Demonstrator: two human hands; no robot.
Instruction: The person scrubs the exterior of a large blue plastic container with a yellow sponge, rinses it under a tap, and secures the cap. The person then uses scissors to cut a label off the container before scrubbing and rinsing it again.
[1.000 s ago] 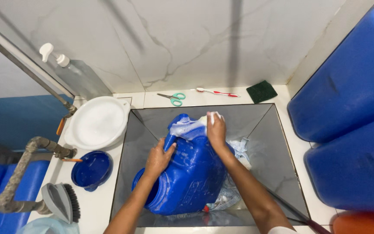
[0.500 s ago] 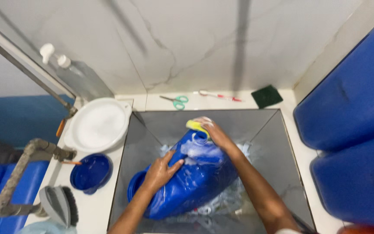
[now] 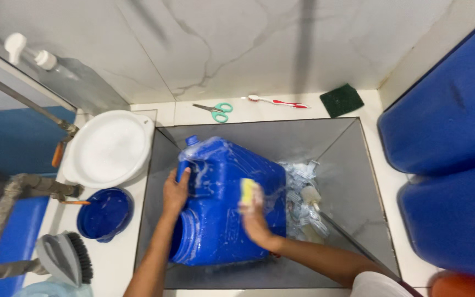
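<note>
A soapy blue plastic jerrycan (image 3: 215, 220) lies on its side in a grey sloped sink basin (image 3: 281, 137). My left hand (image 3: 176, 192) grips the can's handle near its capped neck. My right hand (image 3: 255, 212), blurred by motion, presses a yellow sponge (image 3: 246, 190) onto the can's upper face. Foam covers the can's top end.
White bowl (image 3: 108, 148), blue bowl (image 3: 104, 213) and a grey scrub brush (image 3: 64, 258) stand at the left. On the back ledge lie green scissors (image 3: 215, 110), a toothbrush (image 3: 276, 101) and a green scouring pad (image 3: 341, 100). Large blue drums (image 3: 446, 165) fill the right. Crumpled plastic (image 3: 303, 203) lies in the basin.
The can has been turned, its neck now pointing to the back left. My right hand slid from the can's far end down onto its side with the sponge. My left hand moved onto the handle.
</note>
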